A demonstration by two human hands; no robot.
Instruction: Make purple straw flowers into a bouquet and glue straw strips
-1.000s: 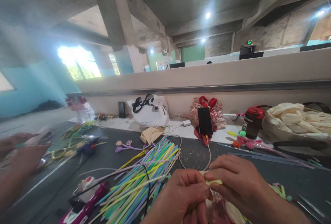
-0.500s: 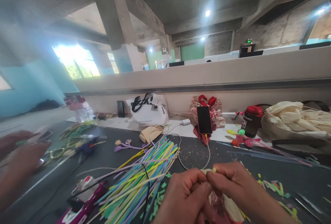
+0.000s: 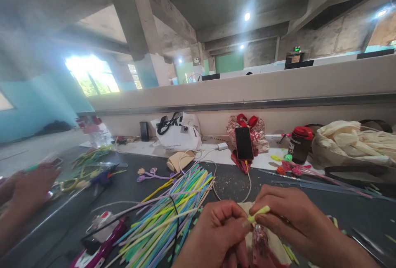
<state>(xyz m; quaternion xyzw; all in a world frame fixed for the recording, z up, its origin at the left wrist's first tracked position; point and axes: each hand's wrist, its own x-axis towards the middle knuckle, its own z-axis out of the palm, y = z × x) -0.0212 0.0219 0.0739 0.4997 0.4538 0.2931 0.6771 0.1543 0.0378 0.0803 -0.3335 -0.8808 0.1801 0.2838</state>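
Note:
My left hand (image 3: 216, 228) and my right hand (image 3: 287, 212) meet low in the middle of the head view. Between their fingertips is a short pale-yellow fuzzy piece (image 3: 262, 212), like a twisted pipe cleaner. Thumb and fingers of each hand are closed on it. Under the hands lie a shiny reddish-pink thing (image 3: 260, 243) and a cream cloth-like surface (image 3: 276, 241), both partly covered. Just left of my left hand spreads a big bundle of coloured pipe cleaners (image 3: 173, 210).
A magenta-and-white tool (image 3: 103, 243) with a dark cord lies lower left. Ahead stand a propped phone (image 3: 244, 144) on a cable, a white bag (image 3: 177, 131) and a red-lidded bottle (image 3: 300, 144). Another person's hands (image 3: 34, 189) work at far left. Metal tweezers (image 3: 371, 245) lie right.
The yellow piece now shows much more between my fingertips. My right hand has shifted slightly and turned over it. The other person's hands at left have moved a little.

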